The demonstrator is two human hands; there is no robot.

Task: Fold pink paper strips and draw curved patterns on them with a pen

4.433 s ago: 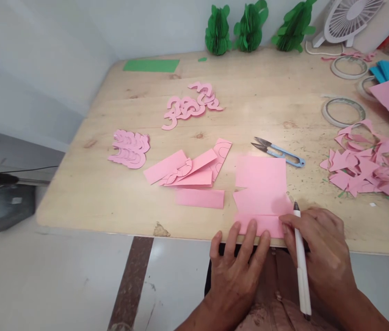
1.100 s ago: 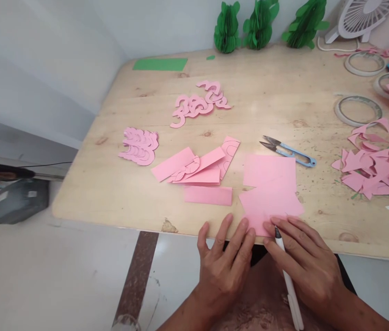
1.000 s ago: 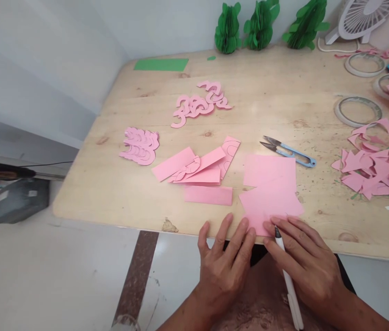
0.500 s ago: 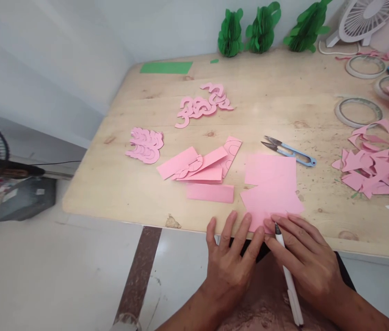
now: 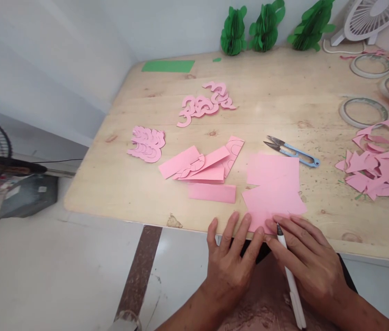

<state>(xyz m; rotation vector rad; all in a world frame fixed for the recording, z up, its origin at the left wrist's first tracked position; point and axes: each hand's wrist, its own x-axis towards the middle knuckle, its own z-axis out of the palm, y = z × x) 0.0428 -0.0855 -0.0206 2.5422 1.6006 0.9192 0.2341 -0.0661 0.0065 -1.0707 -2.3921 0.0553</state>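
Observation:
My left hand (image 5: pixel 233 262) lies spread at the table's front edge, its fingertips on the lower part of the pink paper sheets (image 5: pixel 273 195). Close beside it, my right hand (image 5: pixel 313 262) holds a white pen (image 5: pixel 293 289) with a dark tip pointing up and away from me. The fingers of that hand also press on the paper near the edge. To the left of the sheets are folded pink strips (image 5: pixel 211 193), some with curved outlines drawn on them. Thread snips (image 5: pixel 294 152) with blue handles lie just beyond the sheets.
Cut pink curls (image 5: pixel 201 106) and a stack of pink scalloped cutouts (image 5: pixel 146 146) lie further left. Pink scraps (image 5: pixel 377 172) and tape rolls (image 5: pixel 363 112) are at the right. Green paper figures (image 5: pixel 234 34), a green strip (image 5: pixel 168 66) and a white fan (image 5: pixel 375 18) stand or lie at the back.
The view has shifted slightly, moving the things on the table a little to the right in the picture. Both hands stay in place on the paper, and the pen is still held.

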